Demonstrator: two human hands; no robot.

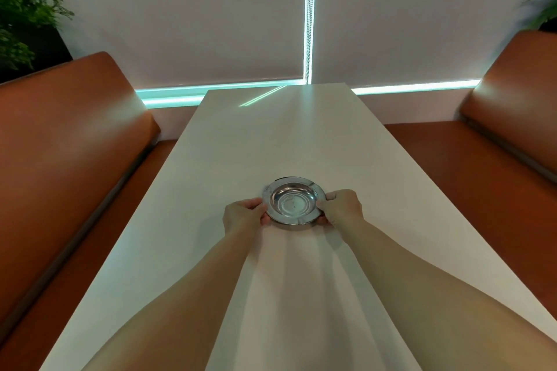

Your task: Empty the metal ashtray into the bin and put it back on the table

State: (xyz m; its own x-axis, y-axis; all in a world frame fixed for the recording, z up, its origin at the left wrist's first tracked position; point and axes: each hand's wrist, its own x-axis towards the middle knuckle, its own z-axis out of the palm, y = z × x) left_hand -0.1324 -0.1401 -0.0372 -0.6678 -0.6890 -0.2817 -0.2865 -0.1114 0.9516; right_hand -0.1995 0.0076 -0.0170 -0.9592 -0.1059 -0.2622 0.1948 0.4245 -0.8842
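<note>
A round metal ashtray [294,200] with a wide flat rim rests on the white table [271,135], near its middle. Its shiny bowl looks almost bare, with only faint specks at the bottom. My left hand [242,215] grips the rim on the left side and my right hand [342,208] grips it on the right, fingers curled under the edge. Both forearms stretch out over the near half of the table. No bin is in view.
Orange-brown padded benches flank the table on the left [69,141] and right [512,105]. Potted green plants stand behind each bench, at the far left [21,15] and far right [542,6]. A window with drawn blinds [211,24] closes the far end.
</note>
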